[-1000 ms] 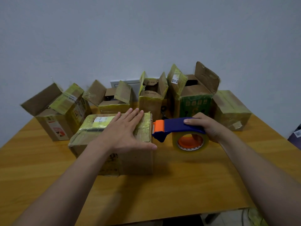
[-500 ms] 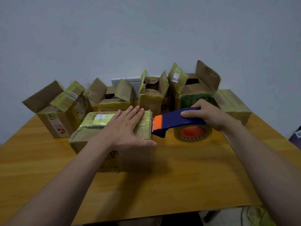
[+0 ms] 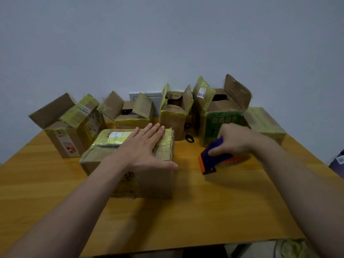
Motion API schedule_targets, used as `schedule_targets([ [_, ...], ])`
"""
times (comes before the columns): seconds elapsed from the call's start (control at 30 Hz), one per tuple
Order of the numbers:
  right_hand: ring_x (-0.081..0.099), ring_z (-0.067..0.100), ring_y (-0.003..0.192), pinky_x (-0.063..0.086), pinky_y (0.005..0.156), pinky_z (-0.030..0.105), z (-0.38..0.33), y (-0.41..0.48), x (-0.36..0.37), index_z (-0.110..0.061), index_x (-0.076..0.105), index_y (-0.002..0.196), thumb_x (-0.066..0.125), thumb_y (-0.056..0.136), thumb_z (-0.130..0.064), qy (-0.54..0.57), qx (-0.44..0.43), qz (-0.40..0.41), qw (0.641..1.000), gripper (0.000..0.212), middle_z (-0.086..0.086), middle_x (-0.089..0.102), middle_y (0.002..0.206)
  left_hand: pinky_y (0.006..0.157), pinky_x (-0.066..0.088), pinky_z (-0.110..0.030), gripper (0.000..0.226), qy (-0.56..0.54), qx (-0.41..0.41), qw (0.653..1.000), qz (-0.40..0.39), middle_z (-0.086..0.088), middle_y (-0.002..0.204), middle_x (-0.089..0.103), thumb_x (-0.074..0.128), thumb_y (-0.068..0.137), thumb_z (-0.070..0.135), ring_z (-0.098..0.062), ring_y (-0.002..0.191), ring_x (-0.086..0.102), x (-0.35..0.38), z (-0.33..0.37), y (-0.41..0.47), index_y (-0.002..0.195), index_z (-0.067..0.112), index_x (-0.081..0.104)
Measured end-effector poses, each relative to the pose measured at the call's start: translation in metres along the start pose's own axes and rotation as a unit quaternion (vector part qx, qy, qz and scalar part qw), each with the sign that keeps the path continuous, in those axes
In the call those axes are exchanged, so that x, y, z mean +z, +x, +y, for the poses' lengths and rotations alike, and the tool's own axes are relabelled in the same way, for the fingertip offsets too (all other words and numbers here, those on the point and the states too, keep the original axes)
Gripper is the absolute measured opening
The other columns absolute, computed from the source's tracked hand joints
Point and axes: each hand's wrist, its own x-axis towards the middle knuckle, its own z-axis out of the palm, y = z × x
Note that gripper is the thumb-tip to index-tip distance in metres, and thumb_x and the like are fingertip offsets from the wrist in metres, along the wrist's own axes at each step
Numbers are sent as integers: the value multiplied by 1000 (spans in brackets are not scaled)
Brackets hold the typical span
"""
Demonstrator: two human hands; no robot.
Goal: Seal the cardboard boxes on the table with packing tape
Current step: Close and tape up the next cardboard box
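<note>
A closed cardboard box (image 3: 149,181) wrapped in yellowish tape stands at the middle of the wooden table (image 3: 204,216). My left hand (image 3: 147,148) lies flat on its top with straight fingers, thumb over the right front corner. My right hand (image 3: 236,140) grips the blue handle of a tape dispenser (image 3: 214,158) with an orange front and an orange-cored roll. The dispenser hangs tilted, to the right of the box and apart from it.
Several open boxes stand along the back: one at the left (image 3: 68,125), a low one (image 3: 130,116), a narrow one (image 3: 175,112) and a green-printed one (image 3: 221,116). A closed taped box (image 3: 264,123) sits far right. Black scissors (image 3: 189,135) lie between boxes.
My right hand has pulled the tape dispenser away from the box's right edge, to the right and toward me, tilting it. My left hand has stayed flat on the box.
</note>
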Motion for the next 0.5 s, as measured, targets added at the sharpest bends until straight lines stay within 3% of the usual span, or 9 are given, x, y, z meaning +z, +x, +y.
schedule_targets([
  [0.1,56,5,46,46,56,27,21,-14,22,-13,69,70,77,86,-47,65,16,37,997,38,-4,64,52,128,-11,-42,142,-6,-3,1000,13,9,170,-22,9,47,111,-11,157,-19,-2,2,-1,163,33,-16],
  [0.17,53,3,42,44,55,29,28,-18,30,-13,67,67,77,86,-47,78,26,72,994,40,-6,60,47,129,-9,-46,128,-22,24,999,33,11,170,-21,15,56,108,-12,157,-18,-4,7,-3,162,42,-11],
  [0.23,51,3,39,42,54,27,25,-19,38,-14,65,63,76,87,-45,112,29,105,988,41,-8,56,43,129,-5,-46,104,-24,96,991,89,13,172,-13,23,73,101,-9,158,-15,-4,9,-7,162,49,9],
  [0.33,52,3,41,40,55,24,17,-17,52,-15,64,59,75,90,-40,163,35,164,972,42,-10,56,42,130,4,-41,68,-4,179,975,129,14,172,9,28,93,85,-4,158,-7,-2,10,-12,144,44,47],
  [0.5,52,4,42,38,55,25,6,-13,70,-15,67,56,72,93,-42,281,60,237,928,45,-7,56,43,128,19,-40,56,15,193,972,137,14,164,37,29,99,72,-8,159,7,3,17,-7,125,34,60],
])
